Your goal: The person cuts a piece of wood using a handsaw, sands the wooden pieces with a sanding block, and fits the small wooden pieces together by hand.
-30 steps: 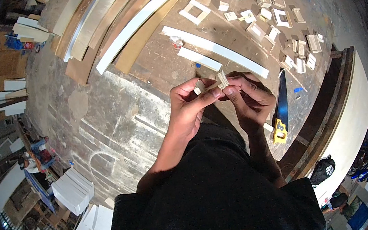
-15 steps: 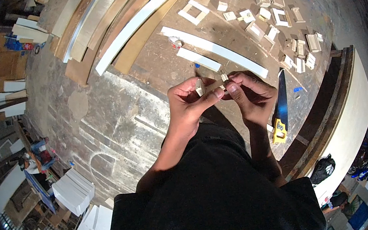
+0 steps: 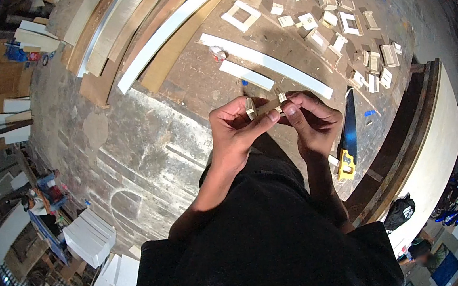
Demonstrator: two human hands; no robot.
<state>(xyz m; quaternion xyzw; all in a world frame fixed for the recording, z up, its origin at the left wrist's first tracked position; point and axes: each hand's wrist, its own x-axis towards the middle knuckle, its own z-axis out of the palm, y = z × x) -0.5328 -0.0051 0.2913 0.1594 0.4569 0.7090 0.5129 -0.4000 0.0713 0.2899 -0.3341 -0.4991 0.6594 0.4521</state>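
Observation:
Between my two hands, in front of my chest, is a small wooden frame [image 3: 268, 106] made of short pale strips. My left hand [image 3: 234, 129] grips its left side, thumb stretched along the near edge. The fingers of my right hand [image 3: 310, 117] pinch its right end, with the thumb on top. My fingers cover parts of the frame. A handsaw [image 3: 346, 137] with a yellow handle lies to the right of my right hand. Just beyond my hands are a short white strip [image 3: 246, 74] and a longer white strip [image 3: 270, 60].
Several small wooden frames and blocks [image 3: 348, 22] are scattered at the far right. Long boards [image 3: 153, 41] lie at the far left. A large pale panel [image 3: 431, 135] with a dark wooden edge stands on the right. White panels [image 3: 90, 238] are stacked at lower left; people sit in the background.
The wooden frame has tilted slightly in my fingers, and its right end sits a little further right. Both hands keep their grip almost in the same place.

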